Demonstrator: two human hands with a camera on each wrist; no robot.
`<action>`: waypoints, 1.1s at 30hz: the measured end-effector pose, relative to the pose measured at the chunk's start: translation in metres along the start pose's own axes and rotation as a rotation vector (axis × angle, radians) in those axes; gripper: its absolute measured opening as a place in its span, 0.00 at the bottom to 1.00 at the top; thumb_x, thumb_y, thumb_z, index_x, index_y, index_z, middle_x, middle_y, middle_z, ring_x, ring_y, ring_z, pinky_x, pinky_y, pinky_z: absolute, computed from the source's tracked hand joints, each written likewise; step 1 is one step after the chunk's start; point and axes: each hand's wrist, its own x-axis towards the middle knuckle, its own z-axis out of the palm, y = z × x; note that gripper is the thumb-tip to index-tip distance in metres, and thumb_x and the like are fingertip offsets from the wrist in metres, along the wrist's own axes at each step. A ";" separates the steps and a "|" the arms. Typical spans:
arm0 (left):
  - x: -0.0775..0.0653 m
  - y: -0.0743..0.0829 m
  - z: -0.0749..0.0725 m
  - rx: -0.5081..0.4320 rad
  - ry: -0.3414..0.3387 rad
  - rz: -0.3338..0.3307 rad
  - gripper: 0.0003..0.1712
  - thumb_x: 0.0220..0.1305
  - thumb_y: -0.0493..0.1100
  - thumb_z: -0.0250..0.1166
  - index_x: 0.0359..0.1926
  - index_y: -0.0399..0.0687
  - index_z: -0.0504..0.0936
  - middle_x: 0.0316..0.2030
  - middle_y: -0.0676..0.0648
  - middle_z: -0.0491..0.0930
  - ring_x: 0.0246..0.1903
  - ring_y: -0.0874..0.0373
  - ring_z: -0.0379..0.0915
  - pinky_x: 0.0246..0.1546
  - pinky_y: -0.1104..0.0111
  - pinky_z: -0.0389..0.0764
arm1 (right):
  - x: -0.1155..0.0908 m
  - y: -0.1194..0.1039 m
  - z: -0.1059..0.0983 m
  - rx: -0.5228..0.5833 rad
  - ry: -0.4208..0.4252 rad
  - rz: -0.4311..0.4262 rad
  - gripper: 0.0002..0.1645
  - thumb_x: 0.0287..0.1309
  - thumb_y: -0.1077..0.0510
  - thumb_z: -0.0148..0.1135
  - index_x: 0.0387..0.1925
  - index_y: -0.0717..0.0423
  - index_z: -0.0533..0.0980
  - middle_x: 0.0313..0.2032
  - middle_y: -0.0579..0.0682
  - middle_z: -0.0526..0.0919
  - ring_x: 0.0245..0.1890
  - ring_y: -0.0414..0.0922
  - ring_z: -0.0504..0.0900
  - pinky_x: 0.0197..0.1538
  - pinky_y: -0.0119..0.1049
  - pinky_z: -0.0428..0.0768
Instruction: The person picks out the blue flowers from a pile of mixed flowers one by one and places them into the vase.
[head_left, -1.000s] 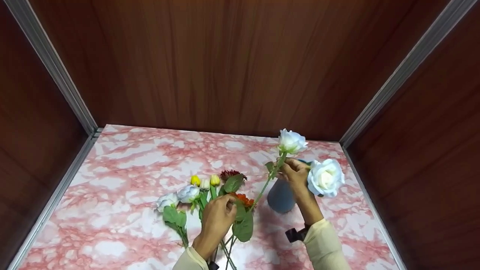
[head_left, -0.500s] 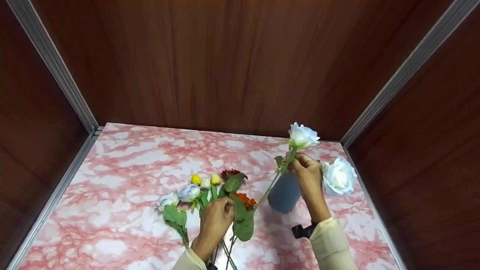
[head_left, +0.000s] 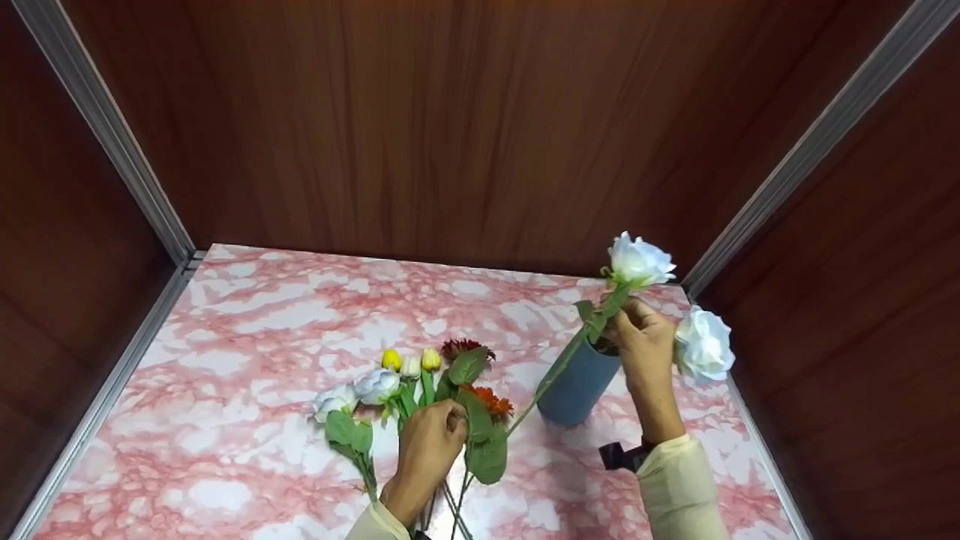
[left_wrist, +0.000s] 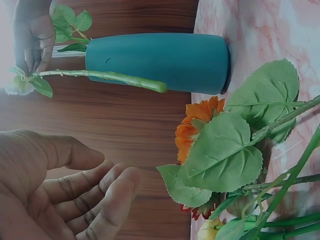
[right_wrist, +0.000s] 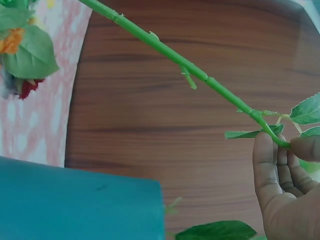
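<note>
My right hand [head_left: 646, 337] pinches a white rose [head_left: 639, 261] by its stem [right_wrist: 190, 67] close below the bloom. The cut end of that stem slants down in front of the blue vase [head_left: 574, 386], outside it. A second white rose [head_left: 705, 345] leans out at the vase's right, its leaves showing by the mouth in the left wrist view. My left hand [head_left: 429, 442] holds nothing; its fingers are loosely bent beside the green leaves [left_wrist: 222, 152] of the orange flower [head_left: 491, 401].
Left of the vase lie several flowers: two white roses [head_left: 377, 385], yellow tulips [head_left: 430, 360], a pale tulip [head_left: 410, 367] and a dark red flower [head_left: 466, 348]. The pink marbled tabletop [head_left: 247, 360] meets brown wood panels [head_left: 450, 135] with metal corner rails [head_left: 810, 142].
My right hand has moved right and farther back with the white rose, bringing its stem across the front of the vase. The left hand has hardly moved.
</note>
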 end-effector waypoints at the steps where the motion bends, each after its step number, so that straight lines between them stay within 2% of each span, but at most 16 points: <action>1: 0.000 -0.001 0.000 0.000 -0.002 0.002 0.05 0.45 0.35 0.62 0.23 0.51 0.80 0.17 0.59 0.74 0.18 0.62 0.71 0.19 0.69 0.68 | 0.001 -0.002 -0.002 -0.014 0.012 -0.006 0.10 0.54 0.69 0.52 0.35 0.74 0.76 0.22 0.45 0.81 0.22 0.38 0.78 0.28 0.30 0.77; 3: 0.001 -0.002 0.000 0.001 -0.004 0.004 0.05 0.45 0.35 0.62 0.23 0.50 0.80 0.17 0.59 0.74 0.18 0.62 0.70 0.19 0.69 0.68 | 0.002 -0.007 -0.005 -0.039 0.037 -0.020 0.10 0.54 0.68 0.53 0.35 0.73 0.76 0.22 0.44 0.81 0.21 0.38 0.77 0.27 0.29 0.76; 7: 0.000 -0.003 0.001 0.010 -0.017 -0.002 0.05 0.44 0.35 0.62 0.24 0.49 0.81 0.16 0.59 0.74 0.18 0.61 0.71 0.19 0.68 0.68 | 0.005 -0.014 -0.012 -0.038 0.069 -0.056 0.07 0.54 0.67 0.55 0.32 0.66 0.79 0.22 0.45 0.81 0.20 0.38 0.77 0.26 0.29 0.76; 10: 0.000 -0.004 0.002 0.011 -0.027 -0.012 0.05 0.44 0.35 0.63 0.24 0.50 0.81 0.16 0.59 0.75 0.18 0.61 0.71 0.19 0.68 0.68 | 0.007 -0.018 -0.017 0.012 0.084 -0.099 0.05 0.53 0.67 0.57 0.30 0.63 0.79 0.22 0.47 0.82 0.19 0.38 0.78 0.25 0.28 0.76; 14: -0.001 -0.006 0.003 0.028 -0.041 -0.038 0.05 0.43 0.36 0.63 0.23 0.52 0.80 0.16 0.61 0.74 0.18 0.61 0.72 0.19 0.68 0.68 | 0.009 -0.023 -0.021 0.071 0.085 -0.141 0.08 0.53 0.66 0.58 0.32 0.70 0.78 0.24 0.50 0.83 0.24 0.40 0.81 0.28 0.28 0.77; 23: -0.003 -0.009 0.007 0.035 -0.068 -0.064 0.05 0.44 0.37 0.62 0.24 0.53 0.80 0.16 0.60 0.75 0.18 0.61 0.72 0.18 0.68 0.68 | 0.013 -0.032 -0.029 0.103 0.095 -0.228 0.16 0.52 0.64 0.60 0.36 0.78 0.75 0.25 0.56 0.83 0.28 0.42 0.82 0.32 0.29 0.78; 28: -0.005 -0.011 0.009 0.035 -0.088 -0.086 0.05 0.43 0.36 0.62 0.25 0.51 0.81 0.17 0.59 0.75 0.18 0.61 0.72 0.18 0.68 0.68 | 0.015 -0.037 -0.033 0.119 0.107 -0.249 0.14 0.52 0.64 0.60 0.35 0.76 0.77 0.24 0.54 0.83 0.26 0.42 0.82 0.30 0.27 0.77; 33: -0.008 -0.014 0.011 0.052 -0.121 -0.119 0.05 0.41 0.36 0.63 0.24 0.50 0.79 0.14 0.58 0.71 0.16 0.61 0.69 0.16 0.68 0.65 | 0.017 -0.040 -0.036 0.128 0.123 -0.270 0.10 0.51 0.65 0.60 0.33 0.71 0.78 0.24 0.54 0.83 0.25 0.42 0.81 0.28 0.27 0.76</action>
